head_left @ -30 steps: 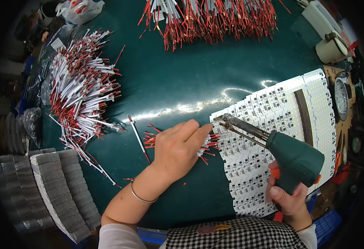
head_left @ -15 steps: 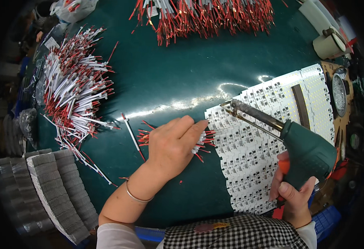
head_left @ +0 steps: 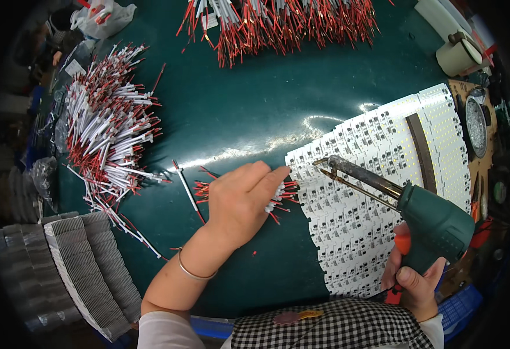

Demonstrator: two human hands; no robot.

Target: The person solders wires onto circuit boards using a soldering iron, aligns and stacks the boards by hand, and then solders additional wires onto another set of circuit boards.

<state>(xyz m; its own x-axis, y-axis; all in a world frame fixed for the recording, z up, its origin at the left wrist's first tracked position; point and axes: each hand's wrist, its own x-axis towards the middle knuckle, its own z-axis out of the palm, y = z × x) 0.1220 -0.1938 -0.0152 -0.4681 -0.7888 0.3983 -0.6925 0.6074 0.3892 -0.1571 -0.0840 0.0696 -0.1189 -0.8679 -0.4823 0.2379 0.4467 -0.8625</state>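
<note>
Fingers of the left hand [head_left: 236,200] are bent over a small bundle of wires [head_left: 277,202], whose red ends fan out on both sides; its foremost fingertips meet near the upper left corner of the white circuit boards [head_left: 348,232]. How tightly it grips underneath is hidden. On the right hand [head_left: 418,289], the fingers are wrapped around the handle of a green soldering gun [head_left: 438,224], one beside its orange trigger.

Half a second ago the gun's tip sat just past the boards' upper edge; now it is lower and over the boards, a little in from that corner. The left hand has kept its place beside them.

The boards spread from mid-bench [head_left: 226,110] toward its right edge, with a dark strip [head_left: 421,152] lying across them. One loose wire [head_left: 188,192] lies left of the bundle. A big wire heap [head_left: 112,119] fills the bench's left edge; another pile of wires [head_left: 284,26] lies along the far edge.
</note>
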